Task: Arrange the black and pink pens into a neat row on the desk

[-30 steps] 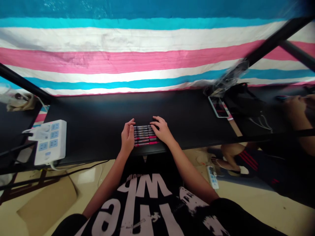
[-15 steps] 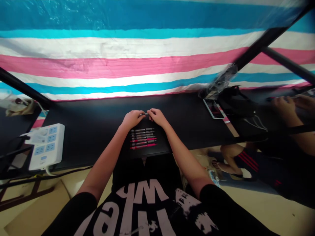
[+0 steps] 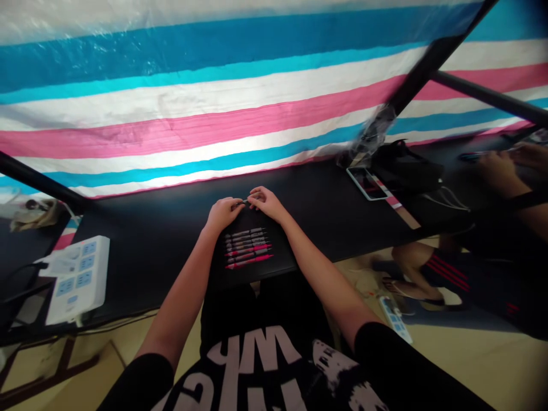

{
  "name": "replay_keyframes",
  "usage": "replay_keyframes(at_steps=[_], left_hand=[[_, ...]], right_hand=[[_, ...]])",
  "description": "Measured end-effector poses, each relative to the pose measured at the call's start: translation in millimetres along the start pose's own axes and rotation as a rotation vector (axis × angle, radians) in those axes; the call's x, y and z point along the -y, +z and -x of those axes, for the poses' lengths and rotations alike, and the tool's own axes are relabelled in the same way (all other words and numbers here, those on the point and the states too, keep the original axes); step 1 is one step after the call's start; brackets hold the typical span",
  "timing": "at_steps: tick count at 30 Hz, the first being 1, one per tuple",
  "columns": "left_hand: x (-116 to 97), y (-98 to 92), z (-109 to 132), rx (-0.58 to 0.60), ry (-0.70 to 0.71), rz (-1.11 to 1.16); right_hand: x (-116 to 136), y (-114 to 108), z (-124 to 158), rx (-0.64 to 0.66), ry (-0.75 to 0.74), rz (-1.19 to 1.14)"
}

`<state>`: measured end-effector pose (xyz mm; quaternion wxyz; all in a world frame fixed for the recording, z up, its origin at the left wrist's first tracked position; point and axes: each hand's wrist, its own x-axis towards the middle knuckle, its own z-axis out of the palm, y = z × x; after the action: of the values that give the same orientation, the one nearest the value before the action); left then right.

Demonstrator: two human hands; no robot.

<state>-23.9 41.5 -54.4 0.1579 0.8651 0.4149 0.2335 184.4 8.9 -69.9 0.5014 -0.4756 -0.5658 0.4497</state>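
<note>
Over the black table, my left hand [image 3: 225, 213] and my right hand [image 3: 265, 202] face each other, almost touching. Between their fingertips runs a thin grey pen [image 3: 245, 201]. The left fingers are closed round one end of it, and the right fingers pinch the other end; most of the pen is covered. Just below the hands, a row of several pens [image 3: 247, 246] lies on the table, side by side and pointing left to right. The upper ones look grey and clear, while the lower ones carry red parts.
A white power strip [image 3: 79, 279] with plugs sits at the table's left end. To the right lie a phone [image 3: 367, 184] and a black bag [image 3: 406, 166]. A striped sheet [image 3: 192, 120] hangs behind the table [image 3: 321, 211]. Another person's hands [image 3: 499, 168] are at the far right.
The head view has tilted and shifted slightly. Both hands stay together at the pen, the right fingers a little more raised. The row of pens lies unchanged on the table.
</note>
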Motion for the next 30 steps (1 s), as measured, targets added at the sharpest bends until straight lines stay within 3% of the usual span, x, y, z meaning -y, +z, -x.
replay_keyframes(at_steps=[4,8,11,14,17,23,30], left_hand=[[-1,-4.6,3,-0.008,-0.016,0.053],[-2,-8.7,6,-0.007,-0.038,0.108],[-5,-10.0,7,-0.014,-0.034,0.116],[-7,-10.8,7,-0.004,-0.03,0.115],[-7,-12.0,6,0.009,-0.038,0.121],[-7,-13.2,7,-0.001,-0.049,0.123],[-9,-12.8,7,-0.002,-0.028,0.143]], right_hand=[[5,0,2,0.008,0.013,0.176],[6,3,4,0.016,-0.057,0.074],[6,6,5,-0.018,-0.013,0.016],[8,5,6,-0.028,0.037,0.121],[9,3,6,-0.009,-0.005,0.157],[7,6,6,-0.018,0.008,-0.021],[12,2,8,-0.016,-0.002,0.12]])
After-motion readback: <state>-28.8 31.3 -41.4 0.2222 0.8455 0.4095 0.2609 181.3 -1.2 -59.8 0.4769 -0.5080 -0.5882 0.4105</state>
